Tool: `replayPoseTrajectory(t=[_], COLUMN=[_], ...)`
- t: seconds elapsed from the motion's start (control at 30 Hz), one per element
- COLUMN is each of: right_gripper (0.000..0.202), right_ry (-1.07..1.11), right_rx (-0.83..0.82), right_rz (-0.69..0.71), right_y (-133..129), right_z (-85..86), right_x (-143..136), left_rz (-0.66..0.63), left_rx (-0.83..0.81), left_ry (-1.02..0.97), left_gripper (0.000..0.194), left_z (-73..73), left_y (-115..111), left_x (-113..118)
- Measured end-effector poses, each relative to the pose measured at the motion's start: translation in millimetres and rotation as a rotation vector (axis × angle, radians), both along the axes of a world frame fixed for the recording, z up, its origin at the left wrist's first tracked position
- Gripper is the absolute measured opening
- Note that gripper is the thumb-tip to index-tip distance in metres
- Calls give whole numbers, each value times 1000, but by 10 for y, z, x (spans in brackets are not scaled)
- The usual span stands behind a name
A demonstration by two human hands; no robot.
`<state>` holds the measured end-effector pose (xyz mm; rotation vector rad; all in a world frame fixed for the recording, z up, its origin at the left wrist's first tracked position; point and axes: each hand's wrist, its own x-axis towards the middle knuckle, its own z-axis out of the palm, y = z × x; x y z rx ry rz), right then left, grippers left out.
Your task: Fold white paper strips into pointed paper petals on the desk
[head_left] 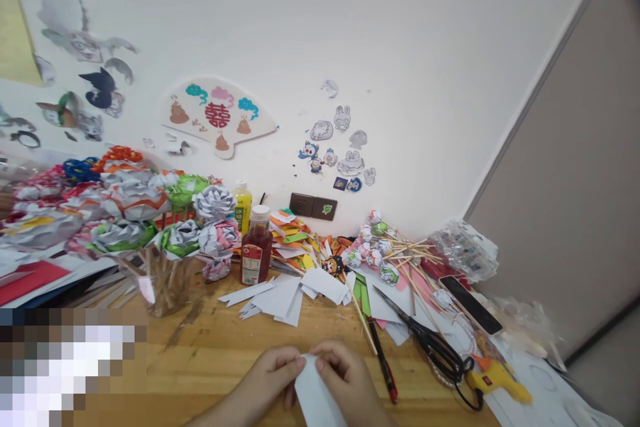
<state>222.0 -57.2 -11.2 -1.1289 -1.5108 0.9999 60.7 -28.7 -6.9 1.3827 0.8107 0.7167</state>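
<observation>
Low in the middle of the head view, a strip of white paper (319, 395) is pinched between my two hands over the wooden table. My left hand (274, 373) grips its far left edge with thumb and bent fingers. On the other edge, my right hand (345, 373) holds it the same way, its thumb on top. The paper's near end runs out of the picture at the bottom. Beyond my hands lies a loose pile of white paper pieces (280, 299). A pen (384, 367) rests on the wood to the right of my right hand.
Paper flowers on sticks stand in a clear container (167, 287) at the left, beside a red-brown bottle (257, 247). Black scissors (430, 340), a yellow glue gun (500, 381) and a phone (471, 305) lie at the right. Bundled wooden sticks (413, 248) sit near the wall.
</observation>
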Motion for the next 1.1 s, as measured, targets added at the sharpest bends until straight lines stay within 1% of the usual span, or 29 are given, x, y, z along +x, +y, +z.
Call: replayPoseTrajectory(t=[0.07,0.2,0.33,0.4,0.47,0.57,0.67,0.77,0.97,1.1], right_gripper=[25,23,22,21,19,16,11,7,8,8], right_ry=[-40,-138,-255,-265,-228,-124,-83,-87,-101,-122], right_rx=[29,92,199,237,214,80,-16,-42,-56,-64], right_rz=[-6,6,13,21,29,-3,-17,-14,-4,-8], right_y=[-12,-39,-68,-77,-77,-57,-25,-8,-23,-17], right_z=[0,21,100,137,147,103,42,24,55,41], right_x=[6,12,7,2,-3,-13,-20,-22,-31,-34], left_rz=[5,20,6,7,7,8,6,-6,-13,-14], left_rx=[-5,37,43,47,52,82,124,171,251,299], left_ry=[-11,16,27,31,45,92,159,218,290,315], left_gripper=[54,56,55,53,52,50,48,46,40,37], left_z=[-9,-29,-40,-38,-23,26,71,80,49,36], left_y=[-1,3,18,19,8,-26,-54,-61,-62,-60], left_x=[-12,-20,-5,-1,-3,-5,1,12,21,20])
